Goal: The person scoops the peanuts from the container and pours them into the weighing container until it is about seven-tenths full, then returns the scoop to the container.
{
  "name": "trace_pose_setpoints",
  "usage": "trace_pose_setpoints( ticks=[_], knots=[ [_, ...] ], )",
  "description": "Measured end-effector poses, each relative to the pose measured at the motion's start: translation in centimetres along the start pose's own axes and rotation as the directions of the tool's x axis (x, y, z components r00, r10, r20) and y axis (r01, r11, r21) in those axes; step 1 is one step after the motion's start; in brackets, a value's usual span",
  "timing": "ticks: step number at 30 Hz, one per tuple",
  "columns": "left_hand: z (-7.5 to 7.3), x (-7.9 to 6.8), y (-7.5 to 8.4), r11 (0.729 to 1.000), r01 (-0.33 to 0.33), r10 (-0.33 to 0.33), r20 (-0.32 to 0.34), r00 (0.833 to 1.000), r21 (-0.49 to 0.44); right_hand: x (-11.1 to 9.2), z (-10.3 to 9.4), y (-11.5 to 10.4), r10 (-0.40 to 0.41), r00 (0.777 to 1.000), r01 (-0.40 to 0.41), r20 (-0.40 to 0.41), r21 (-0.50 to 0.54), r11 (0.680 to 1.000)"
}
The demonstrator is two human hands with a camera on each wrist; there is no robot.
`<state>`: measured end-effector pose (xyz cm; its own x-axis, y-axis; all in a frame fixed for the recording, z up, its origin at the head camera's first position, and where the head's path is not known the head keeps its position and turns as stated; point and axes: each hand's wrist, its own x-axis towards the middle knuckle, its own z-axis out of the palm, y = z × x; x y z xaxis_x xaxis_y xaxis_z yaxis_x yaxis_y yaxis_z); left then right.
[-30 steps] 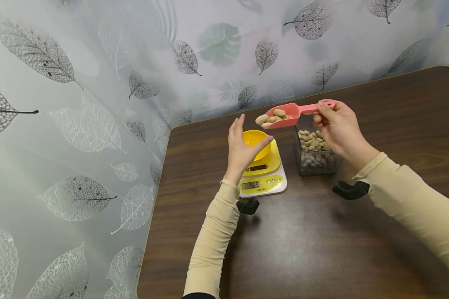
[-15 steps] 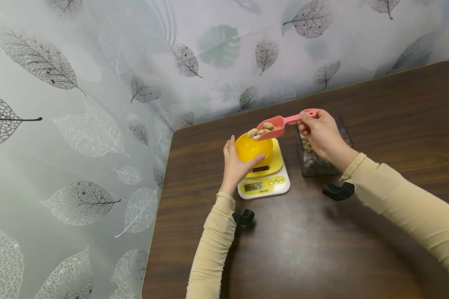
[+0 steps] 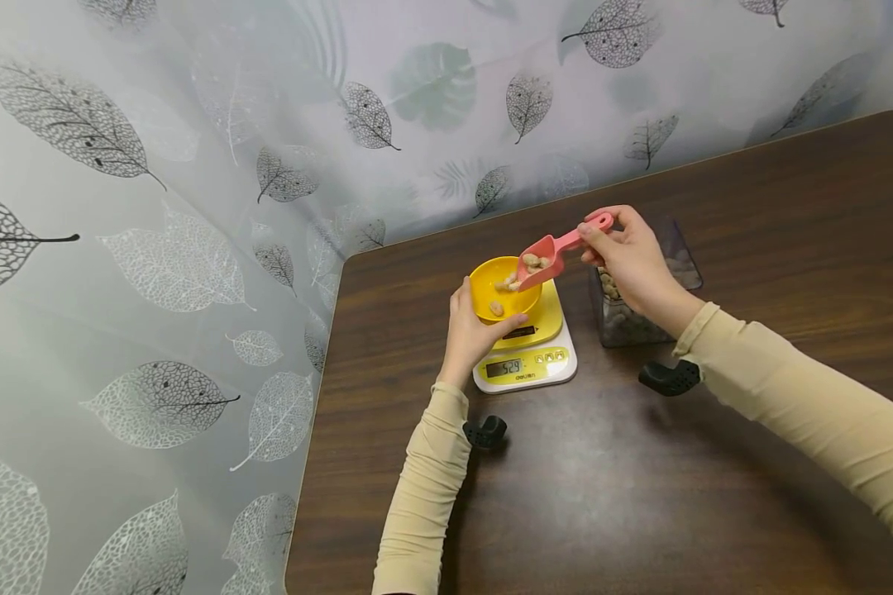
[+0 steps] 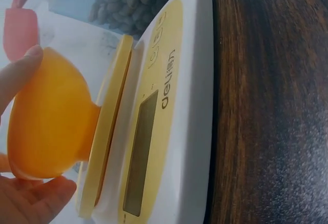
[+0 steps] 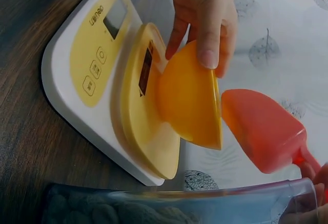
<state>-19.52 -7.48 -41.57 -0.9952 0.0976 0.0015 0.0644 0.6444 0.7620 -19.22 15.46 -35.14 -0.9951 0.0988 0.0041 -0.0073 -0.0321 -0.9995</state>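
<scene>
My left hand (image 3: 471, 329) holds a yellow bowl (image 4: 56, 116) from its left side, thumb at the near rim and fingers round the far side. The bowl sits on the platform of a yellow and white kitchen scale (image 3: 524, 372), whose display reads 52.9. With my right hand (image 3: 631, 260) I grip the handle of a pink scoop (image 3: 554, 263), its lip tilted down over the bowl's right rim. Some peanuts (image 3: 533, 261) are still in the scoop, while a few others lie inside the bowl. The right wrist view shows the scoop's lip (image 5: 230, 103) right at the bowl's rim.
Right of the scale stands a clear container (image 3: 628, 329) of peanuts, partly hidden behind my right hand and wrist. The brown wooden table (image 3: 565, 496) meets leaf-patterned coverings (image 3: 432, 99) at its back and left sides.
The scoop has moved left and down to the bowl and tipped, and peanuts have slid into the bowl. My left hand has closed round the bowl. The display reading looks unchanged.
</scene>
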Motion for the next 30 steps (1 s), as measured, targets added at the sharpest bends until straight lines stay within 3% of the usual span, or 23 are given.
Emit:
trace_pose_setpoints(
  ticks=[9,30],
  knots=[
    [-0.02,0.08,0.06,1.000,0.000,0.000,-0.001,1.000,-0.007,-0.05,-0.07,0.12,-0.026,1.000,0.026,0.002,0.040,0.999],
    [-0.01,-0.01,0.15,1.000,0.006,-0.007,-0.010,1.000,-0.021,-0.17,-0.12,-0.26,0.001,1.000,-0.001,-0.005,-0.012,1.000]
  ],
)
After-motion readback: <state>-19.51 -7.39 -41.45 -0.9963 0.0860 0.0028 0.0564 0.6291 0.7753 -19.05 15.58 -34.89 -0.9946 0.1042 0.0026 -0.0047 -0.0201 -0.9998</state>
